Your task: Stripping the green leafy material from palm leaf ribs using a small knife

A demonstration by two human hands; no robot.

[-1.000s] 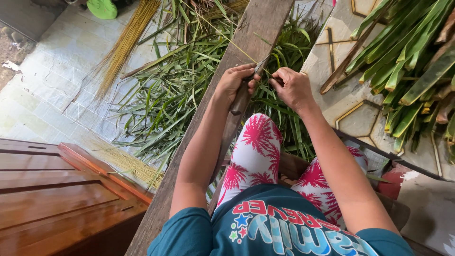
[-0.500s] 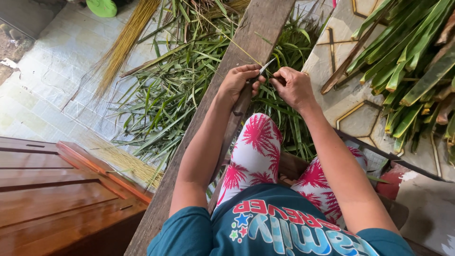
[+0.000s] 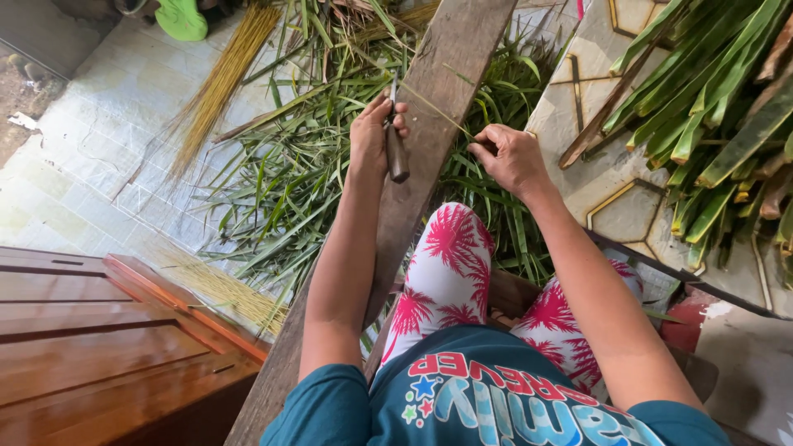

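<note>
Head view: the left hand (image 3: 373,132), arm stretched forward, fingers wrapped around a wooden-handled knife (image 3: 396,140) over the wooden plank (image 3: 450,74). The right hand (image 3: 510,157) pinches a thin leaf midrib (image 3: 434,109) running to the blade, above green palm leaves (image 3: 273,190).

Small knife (image 3: 396,140) with brown handle, standing upright over the wooden plank, thin pale leaf strip (image 3: 438,111) stretched slanting to its right

view: just one camera, head-mounted on the person
facing: steeply down over chest and knees
range: close, arms fill the middle
plank (image 3: 450,107): runs from 7 o'clock to 12 o'clock
floor (image 3: 91,157): tiled, toward 10 o'clock
overlap: none, single view
</note>
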